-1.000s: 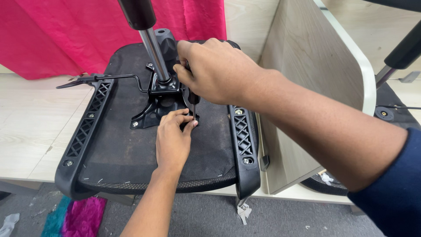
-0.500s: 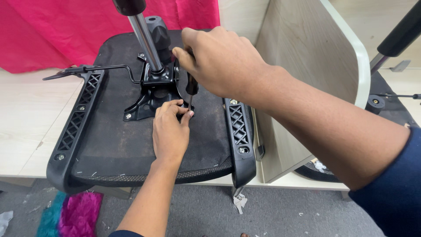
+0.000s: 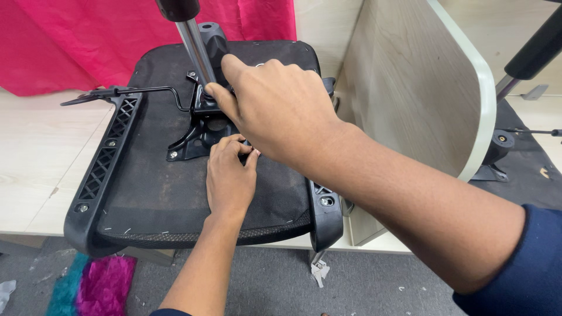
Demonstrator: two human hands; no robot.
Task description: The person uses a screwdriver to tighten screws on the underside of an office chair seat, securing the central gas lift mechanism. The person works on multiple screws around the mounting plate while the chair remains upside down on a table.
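Head view: the upturned black fabric-covered office chair seat [image 3: 175,193] lies on its sitting face on the pale wooden bench [image 3: 35,158], its underside facing up, its front edge hanging over the bench edge toward the person. Its long axis runs from the near edge up toward the red cloth [image 3: 88,41] hung behind it. The black metal tilt mechanism plate [image 3: 196,137] is bolted near the seat's middle, and from it the chrome gas lift cylinder [image 3: 196,50] rises with a slight lean to the left, pointing up and out of the top of the picture.

Compared with half a second ago, the right hand [image 3: 281,111] has swung lower and further across the plate, so the black screwdriver handle that stuck out under it is now hidden beneath the palm. The hand is curled closed, knuckles up, index finger stretched toward the foot of the cylinder; what it grips I cannot tell from this picture. The left hand [image 3: 229,178] has barely moved: it rests on the seat fabric just below the plate, fingertips pinched together against something small at the plate's right edge, too hidden to name. So the work has stayed at the same spot on the plate.

The thin black bent lever rod [image 3: 134,91] points left from the mechanism, out over the black plastic ribbed side rail [image 3: 108,155]. A light wood-grain curved panel [image 3: 421,88] stands upright just right of the seat.
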